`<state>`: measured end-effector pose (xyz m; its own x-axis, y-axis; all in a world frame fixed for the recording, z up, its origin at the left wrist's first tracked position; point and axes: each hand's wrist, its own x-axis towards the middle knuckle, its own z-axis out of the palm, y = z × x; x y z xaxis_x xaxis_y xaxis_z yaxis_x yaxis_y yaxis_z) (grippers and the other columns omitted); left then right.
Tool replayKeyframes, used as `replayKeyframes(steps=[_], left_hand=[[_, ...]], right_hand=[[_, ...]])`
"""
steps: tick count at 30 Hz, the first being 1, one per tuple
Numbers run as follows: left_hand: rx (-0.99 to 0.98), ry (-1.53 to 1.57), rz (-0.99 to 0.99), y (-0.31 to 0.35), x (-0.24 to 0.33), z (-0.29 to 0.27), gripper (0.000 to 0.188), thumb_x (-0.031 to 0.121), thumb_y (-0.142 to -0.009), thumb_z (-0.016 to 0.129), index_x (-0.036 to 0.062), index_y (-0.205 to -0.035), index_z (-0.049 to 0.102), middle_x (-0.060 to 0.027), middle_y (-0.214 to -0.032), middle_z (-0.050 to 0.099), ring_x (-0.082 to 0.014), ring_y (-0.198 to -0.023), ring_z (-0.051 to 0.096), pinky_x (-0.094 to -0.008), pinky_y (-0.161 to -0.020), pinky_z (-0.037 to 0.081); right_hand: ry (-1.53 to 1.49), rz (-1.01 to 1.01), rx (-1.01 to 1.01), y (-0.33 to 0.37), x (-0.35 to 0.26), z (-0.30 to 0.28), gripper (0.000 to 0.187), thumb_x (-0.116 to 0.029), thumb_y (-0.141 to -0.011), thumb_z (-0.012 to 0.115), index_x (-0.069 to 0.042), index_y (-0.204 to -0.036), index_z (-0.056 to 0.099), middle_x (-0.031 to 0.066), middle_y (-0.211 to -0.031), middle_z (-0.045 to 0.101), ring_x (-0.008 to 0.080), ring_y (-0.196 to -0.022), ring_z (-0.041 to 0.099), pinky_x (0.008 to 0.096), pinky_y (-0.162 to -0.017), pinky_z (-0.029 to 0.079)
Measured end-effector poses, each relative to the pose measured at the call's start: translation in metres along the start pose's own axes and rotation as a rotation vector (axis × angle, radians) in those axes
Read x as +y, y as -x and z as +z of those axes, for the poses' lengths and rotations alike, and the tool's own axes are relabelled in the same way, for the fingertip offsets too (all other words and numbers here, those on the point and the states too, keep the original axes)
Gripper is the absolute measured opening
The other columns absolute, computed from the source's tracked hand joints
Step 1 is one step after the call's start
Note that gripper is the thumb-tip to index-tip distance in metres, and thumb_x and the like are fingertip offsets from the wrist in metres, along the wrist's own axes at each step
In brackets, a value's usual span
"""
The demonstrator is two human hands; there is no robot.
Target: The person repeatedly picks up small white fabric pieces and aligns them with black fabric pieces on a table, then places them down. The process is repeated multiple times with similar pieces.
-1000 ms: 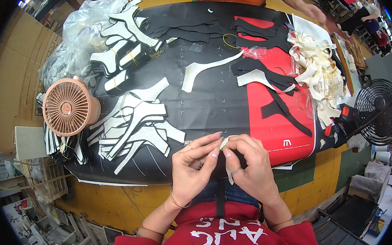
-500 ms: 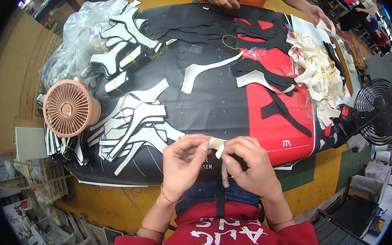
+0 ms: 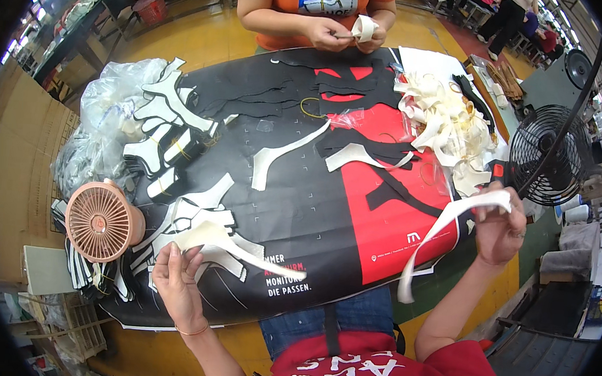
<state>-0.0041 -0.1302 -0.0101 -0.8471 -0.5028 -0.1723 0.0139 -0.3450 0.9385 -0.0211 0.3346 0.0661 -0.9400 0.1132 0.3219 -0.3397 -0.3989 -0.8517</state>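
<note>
My left hand (image 3: pixel 180 288) pinches one end of a cream curved fabric piece (image 3: pixel 222 242), whose narrow tail trails right over the table. Below it lies a loose pile of white, dark-edged fabric pieces (image 3: pixel 208 196). Out to the right, past the table's edge, my raised right hand (image 3: pixel 501 235) grips a white curved fabric strip (image 3: pixel 433 239) by its top, and the strip hangs down and to the left. Two more cream pieces, a left one (image 3: pixel 269 161) and a right one (image 3: pixel 349 158), lie flat mid-table, the right one partly over black cut pieces (image 3: pixel 382 150).
The table wears a black and red cover (image 3: pixel 299 216). A pink fan (image 3: pixel 103 222) and a clear plastic bag (image 3: pixel 102 109) flank its left side. Cream scraps (image 3: pixel 448 115) heap at the right, near a black fan (image 3: pixel 547 154). Opposite, a co-worker in orange (image 3: pixel 279 20) holds a cream piece.
My hands have parted from the middle, left and right, each now with its own fabric piece. The view has shifted, showing more of the co-worker, whose hands have come together around a cream piece.
</note>
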Motion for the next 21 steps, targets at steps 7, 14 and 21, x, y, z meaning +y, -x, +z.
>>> replayKeyframes(steps=[7, 14, 21], left_hand=[[-0.18, 0.028, -0.037, 0.02, 0.0, 0.011, 0.014, 0.013, -0.102, 0.06, -0.0007, -0.105, 0.063, -0.0115, -0.098, 0.07, -0.0201, -0.088, 0.072, -0.0288, -0.072, 0.061], [-0.3, 0.044, -0.114, 0.036, -0.006, 0.049, 0.017, 0.014, -0.1, 0.063, -0.0027, -0.103, 0.064, -0.011, -0.095, 0.07, -0.0204, -0.087, 0.072, -0.0299, -0.072, 0.063], [-0.283, 0.084, -0.073, 0.037, -0.009, 0.058, 0.017, 0.013, -0.101, 0.061, -0.0026, -0.106, 0.063, -0.0119, -0.097, 0.07, -0.0209, -0.088, 0.072, -0.0307, -0.074, 0.063]], right_hand=[[0.921, -0.04, 0.204, -0.007, -0.05, -0.002, 0.019, -0.013, -0.099, 0.053, 0.005, -0.097, 0.06, 0.0002, -0.093, 0.06, 0.0082, -0.088, 0.052, 0.0232, -0.084, 0.041], [1.93, -0.352, 0.289, -0.021, -0.041, 0.002, 0.008, -0.011, -0.085, 0.063, -0.003, -0.089, 0.063, 0.013, -0.086, 0.063, 0.0269, -0.077, 0.061, 0.037, -0.074, 0.048], [1.793, -0.082, -0.144, -0.028, 0.049, 0.01, 0.012, -0.013, -0.08, 0.065, -0.003, -0.086, 0.062, 0.0133, -0.097, 0.066, 0.032, -0.087, 0.065, 0.0401, -0.08, 0.05]])
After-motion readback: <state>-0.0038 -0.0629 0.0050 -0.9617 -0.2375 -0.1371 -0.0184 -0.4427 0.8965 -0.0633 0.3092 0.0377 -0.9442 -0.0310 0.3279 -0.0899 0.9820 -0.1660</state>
